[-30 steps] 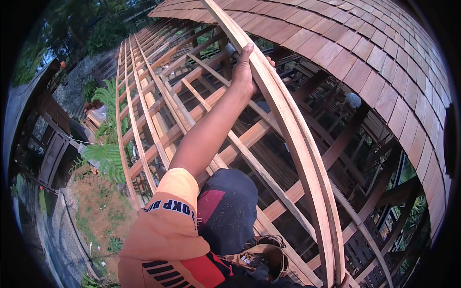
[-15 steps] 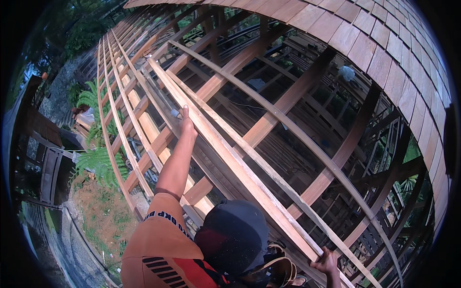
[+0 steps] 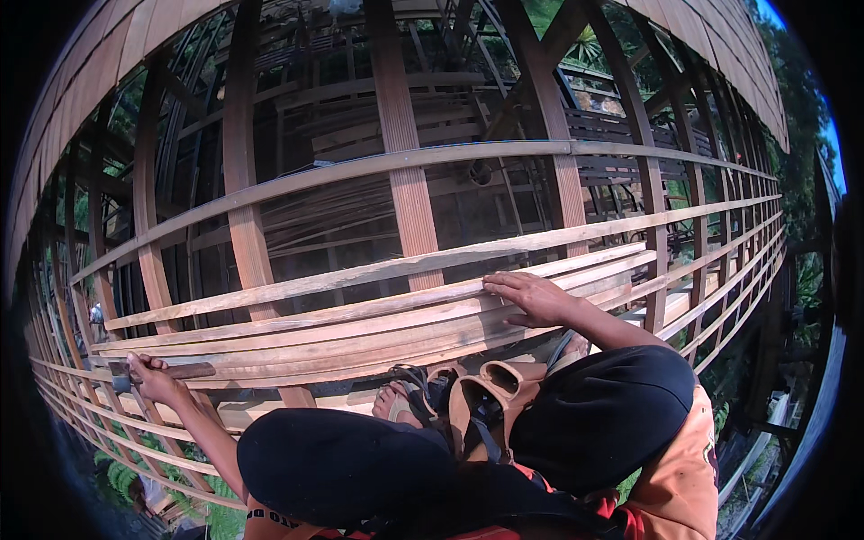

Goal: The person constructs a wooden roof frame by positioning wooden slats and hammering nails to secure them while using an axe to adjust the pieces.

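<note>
My left hand [image 3: 155, 380] is closed around a hammer [image 3: 193, 370] beside the left end of the stacked wooden boards [image 3: 360, 335]. The hammer's grey metal head points left and down, and its brown handle reaches right along the boards. My right hand [image 3: 531, 299] rests on the upper boards right of the middle, fingers stretched out over the edge and thumb apart. Just beyond the stack runs a rough-edged batten [image 3: 360, 273], fixed or lying across the rafters. Between my bent knees hangs a tan leather tool pouch [image 3: 486, 396].
Brown rafters [image 3: 405, 162] run away from me under another cross batten [image 3: 360, 169], with deep open gaps between them. Wooden shingles [image 3: 135, 36] cover the roof's far part. My sandalled foot [image 3: 396, 403] is close to the boards. Ferns [image 3: 121, 477] show far below at the lower left.
My view has swung round to face the roof squarely. The right hand, earlier gripping a board's near end, now lies flatter on the boards. The left hand's hammer shows more fully.
</note>
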A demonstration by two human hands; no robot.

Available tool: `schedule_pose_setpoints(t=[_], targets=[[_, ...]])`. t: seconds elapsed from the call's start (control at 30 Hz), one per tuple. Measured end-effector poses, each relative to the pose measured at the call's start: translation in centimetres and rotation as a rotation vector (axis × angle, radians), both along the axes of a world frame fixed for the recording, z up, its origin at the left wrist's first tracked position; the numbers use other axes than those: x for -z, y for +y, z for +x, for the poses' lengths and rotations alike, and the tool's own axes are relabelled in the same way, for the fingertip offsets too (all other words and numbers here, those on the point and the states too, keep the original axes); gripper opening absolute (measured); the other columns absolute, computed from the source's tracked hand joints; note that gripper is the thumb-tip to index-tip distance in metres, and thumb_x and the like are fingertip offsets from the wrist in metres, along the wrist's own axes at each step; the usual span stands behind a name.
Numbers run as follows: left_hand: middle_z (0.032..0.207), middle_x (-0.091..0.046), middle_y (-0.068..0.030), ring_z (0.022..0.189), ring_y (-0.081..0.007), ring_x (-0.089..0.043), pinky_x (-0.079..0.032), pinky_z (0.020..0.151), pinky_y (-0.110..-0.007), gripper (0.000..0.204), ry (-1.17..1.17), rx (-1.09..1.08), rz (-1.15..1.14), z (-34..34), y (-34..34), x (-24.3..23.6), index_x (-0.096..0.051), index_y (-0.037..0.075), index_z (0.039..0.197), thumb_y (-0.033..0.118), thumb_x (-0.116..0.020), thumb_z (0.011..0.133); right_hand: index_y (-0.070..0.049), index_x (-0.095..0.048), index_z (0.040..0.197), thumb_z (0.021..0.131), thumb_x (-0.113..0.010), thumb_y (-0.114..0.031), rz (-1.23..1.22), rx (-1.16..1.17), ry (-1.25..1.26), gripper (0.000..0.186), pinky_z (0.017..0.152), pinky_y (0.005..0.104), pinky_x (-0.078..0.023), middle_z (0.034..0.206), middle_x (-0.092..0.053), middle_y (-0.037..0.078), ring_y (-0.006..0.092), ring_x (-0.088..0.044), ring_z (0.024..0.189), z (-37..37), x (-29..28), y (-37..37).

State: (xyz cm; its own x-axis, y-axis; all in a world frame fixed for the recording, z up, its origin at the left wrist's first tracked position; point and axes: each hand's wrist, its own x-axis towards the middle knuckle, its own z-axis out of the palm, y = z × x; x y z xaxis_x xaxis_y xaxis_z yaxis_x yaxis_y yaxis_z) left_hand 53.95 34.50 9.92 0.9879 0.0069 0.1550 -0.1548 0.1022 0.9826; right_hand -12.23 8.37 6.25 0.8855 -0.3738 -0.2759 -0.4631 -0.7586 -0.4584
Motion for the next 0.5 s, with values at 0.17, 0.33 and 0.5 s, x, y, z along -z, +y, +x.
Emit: schedule_pose_setpoints(t=[0.17, 0.33, 0.5], targets=[[0.088, -0.047, -0.0029, 0.071, -0.0105, -0.049, -0.042, 0.063, -0.025, 0.038, -0.007, 0.838, -0.144, -11.9, -14.3, -6.9, -0.041, 0.012, 0.089, 0.046, -0.047, 0.106, -0.004, -0.046, 0.143, 0.087, -0.072, -0.029, 0.155, 0.353, -0.058, 0.067, 0.108, 0.0435, -0.044, 0.141, -0.054, 0.018, 0.0365, -0.055, 0.127, -0.2, -2.2, 0.3], [0.111, -0.054, -0.0081, 0.116, -0.0221, -0.055, -0.039, 0.108, -0.039, 0.045, 0.103, 1.753, -0.007, -27.9, -24.4, -8.2, -0.05, 0.006, 0.108, 0.051, -0.042, 0.105, -0.002, -0.039, 0.149, 0.091, -0.071, -0.032, 0.746, 0.595, -0.432, 0.073, 0.112, 0.0444, -0.039, 0.14, -0.055, 0.021, 0.0309, -0.051, 0.133, 2.5, -6.8, 2.4], [0.121, -0.051, -0.0097, 0.12, -0.0184, -0.048, -0.038, 0.105, -0.036, 0.058, -0.027, 2.228, 0.247, -41.2, -26.8, -5.3, -0.045, 0.004, 0.132, 0.055, -0.04, 0.104, -0.002, -0.035, 0.147, 0.088, -0.077, -0.033, 1.08, 0.556, -0.633, 0.079, 0.113, 0.0411, -0.035, 0.137, -0.049, 0.015, 0.0255, -0.047, 0.132, 4.3, -8.6, 3.6]])
